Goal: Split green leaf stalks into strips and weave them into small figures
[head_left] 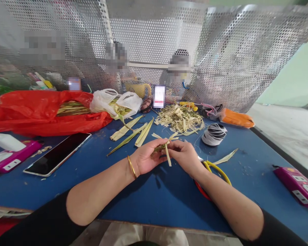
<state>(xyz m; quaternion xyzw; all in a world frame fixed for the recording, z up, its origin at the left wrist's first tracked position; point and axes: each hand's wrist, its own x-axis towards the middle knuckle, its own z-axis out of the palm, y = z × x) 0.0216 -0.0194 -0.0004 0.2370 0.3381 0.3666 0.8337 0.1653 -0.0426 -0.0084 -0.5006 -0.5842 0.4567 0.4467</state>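
Over the middle of the blue table, my left hand point(145, 157) is closed around a small bundle of folded dry leaf strips point(168, 153), pale and greenish. The fingers of my right hand point(183, 155) pinch the same piece from the other side, and their tips are partly hidden. One pale strip hangs down between the hands, while other ends stick out above. Scissors point(222, 171) with yellow and red handles lie partly under my right forearm. Several long dry leaves point(128, 128) rest just beyond my left hand.
Beyond my hands lies a heap of leaf scraps point(181, 118), near a spool of white thread point(214, 134). A red plastic bag point(41, 119) holds leaves at the left, behind a phone point(59, 153). Purple power strips point(299, 184) flank the table. A perforated metal screen point(154, 37) stands behind.
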